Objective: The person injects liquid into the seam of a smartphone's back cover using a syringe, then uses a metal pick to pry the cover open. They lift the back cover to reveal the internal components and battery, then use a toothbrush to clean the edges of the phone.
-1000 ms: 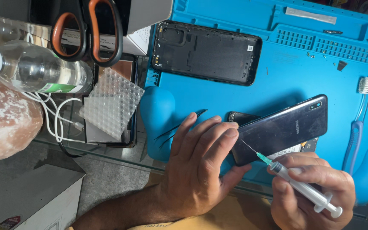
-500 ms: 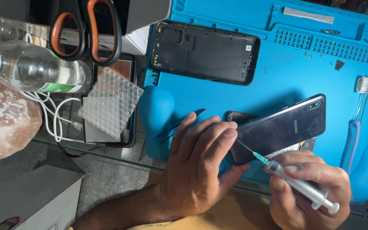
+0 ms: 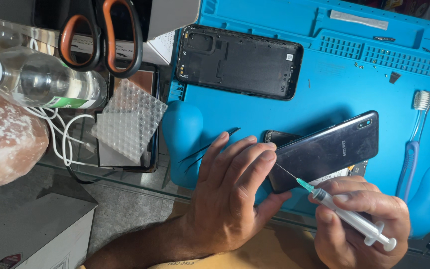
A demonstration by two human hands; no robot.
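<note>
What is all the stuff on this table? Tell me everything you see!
phone: 1, black, tilted on the mat, held at its lower end
syringe: 1, clear with teal needle hub, needle at the phone's edge
back cover: 1, black, top of the mat
work mat: 1, blue, right side
toothbrush: 1, blue and white, far right
tweezers: 1, dark, beside the left hand
scissors: 1, orange handles, top left
bottle: 1, clear, left
cable: 1, white, under the bottle
left hand: 1, holding the phone
right hand: 1, holding the syringe
</note>
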